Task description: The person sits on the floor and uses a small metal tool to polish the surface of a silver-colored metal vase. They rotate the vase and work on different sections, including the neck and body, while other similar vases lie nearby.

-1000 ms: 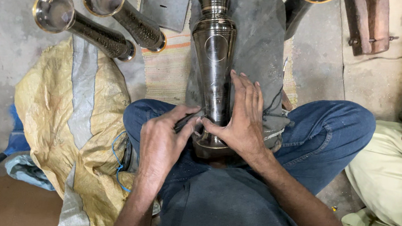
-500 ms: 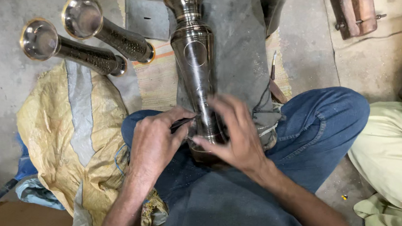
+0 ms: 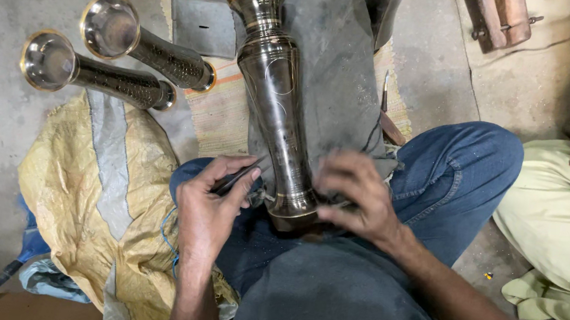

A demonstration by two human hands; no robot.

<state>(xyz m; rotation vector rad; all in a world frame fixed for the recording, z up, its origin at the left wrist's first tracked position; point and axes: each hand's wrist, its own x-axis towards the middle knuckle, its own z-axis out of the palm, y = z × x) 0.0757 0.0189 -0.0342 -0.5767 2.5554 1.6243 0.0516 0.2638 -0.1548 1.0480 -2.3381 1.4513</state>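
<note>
Left hand [image 3: 213,209] pinching thin dark metal engraving tool [image 3: 237,176], right hand [image 3: 355,196] gripping base of tall dark engraved brass vase [image 3: 277,103], vase lying across lap on grey cloth [image 3: 340,67]

No packages, labels, signs or screens in sight.

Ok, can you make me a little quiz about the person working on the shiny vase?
1. True or false: the left hand holds a thin dark tool.
2. How many other vases lie on the floor to the left?
3. Which hand grips the tall vase near its base: A left, B right?

Key: 1 true. 2 two. 3 B, the right hand.
</note>
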